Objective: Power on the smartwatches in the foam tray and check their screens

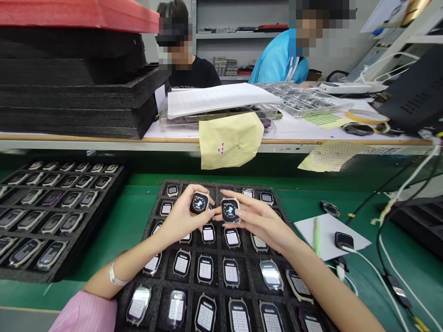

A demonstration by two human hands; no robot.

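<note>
My left hand (pixel 185 214) grips a smartwatch without a strap (pixel 200 203), its lit screen facing me. Close beside it, my right hand (pixel 254 212) has its fingers closed around a second smartwatch (pixel 230 210) with a similar lit face. Both are held just above a black foam tray (pixel 216 288), whose compartments hold several more watch bodies with bright screens, such as one watch (pixel 205 269) near the middle. The forearms cover parts of the tray on both sides. A silver bracelet (pixel 116 274) circles my left wrist.
Another foam tray of watches (pixel 51 276) lies at the left. On the right are white paper (pixel 360 240), a green pen (pixel 316 237), a cabled watch (pixel 344 240) and cords. A shelf edge (pixel 166 145) with stacked foam (pixel 69 101) crosses ahead. Two people sit beyond.
</note>
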